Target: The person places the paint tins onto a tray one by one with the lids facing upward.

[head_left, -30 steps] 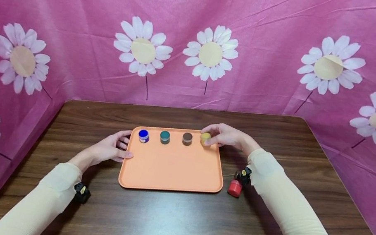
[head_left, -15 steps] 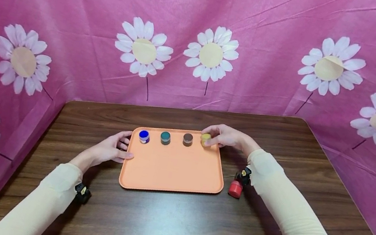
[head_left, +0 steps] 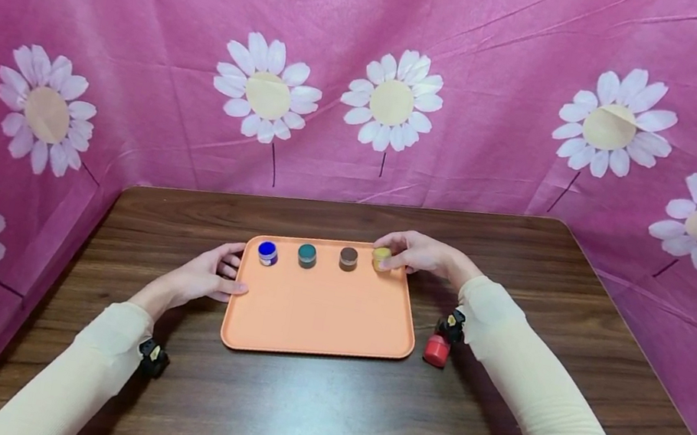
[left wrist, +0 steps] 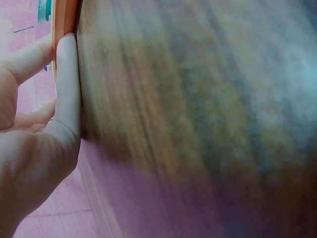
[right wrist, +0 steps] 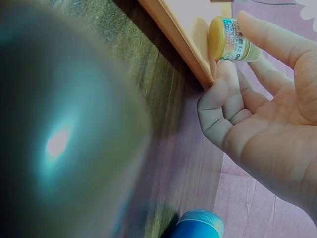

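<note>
Yellow upright cylindrical jar (head_left: pixel 380 255), right grip (head_left: pixel 419 252) pinching it, at orange rectangular tray's (head_left: pixel 320 314) far-right corner; left grip (head_left: pixel 208 275) pinches left edge.

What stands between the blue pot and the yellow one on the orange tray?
Between the blue pot and yellow pot stand the green pot and brown pot, spaced apart near the far edge of the orange tray. The head view shows this.

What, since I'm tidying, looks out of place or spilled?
The red jar: it sits on the table beside the tray, while blue, green, brown and yellow ones line up inside its far edge. No spill shows.
</note>
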`<state>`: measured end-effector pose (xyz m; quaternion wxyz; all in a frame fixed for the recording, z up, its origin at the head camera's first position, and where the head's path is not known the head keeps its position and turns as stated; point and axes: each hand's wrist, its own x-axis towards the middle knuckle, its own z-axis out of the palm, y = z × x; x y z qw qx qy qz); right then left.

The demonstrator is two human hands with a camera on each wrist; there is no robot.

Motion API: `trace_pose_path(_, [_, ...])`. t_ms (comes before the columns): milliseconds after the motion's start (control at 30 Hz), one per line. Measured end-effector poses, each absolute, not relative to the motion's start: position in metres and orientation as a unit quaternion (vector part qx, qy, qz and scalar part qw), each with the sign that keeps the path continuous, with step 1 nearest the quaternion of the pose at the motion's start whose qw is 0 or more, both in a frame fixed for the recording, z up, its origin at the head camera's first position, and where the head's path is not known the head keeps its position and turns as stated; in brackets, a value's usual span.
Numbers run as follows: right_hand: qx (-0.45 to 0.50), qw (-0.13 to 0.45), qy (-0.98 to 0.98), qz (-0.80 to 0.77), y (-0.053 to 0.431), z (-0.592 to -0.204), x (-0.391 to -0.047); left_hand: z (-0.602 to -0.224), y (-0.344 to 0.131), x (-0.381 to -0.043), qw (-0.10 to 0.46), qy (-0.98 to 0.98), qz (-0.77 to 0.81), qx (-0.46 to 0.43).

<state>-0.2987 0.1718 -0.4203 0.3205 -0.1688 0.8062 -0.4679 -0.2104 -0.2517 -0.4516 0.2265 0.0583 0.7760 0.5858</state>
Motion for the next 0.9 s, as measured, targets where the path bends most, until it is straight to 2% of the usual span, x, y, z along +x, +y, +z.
trace_pose_path(900, [-0.174,0.331,0.808,-0.455,0.1712,-0.4184,-0.2985,-0.4500,-0.2517,-0.2108,0.231,0.775,0.587,0.049])
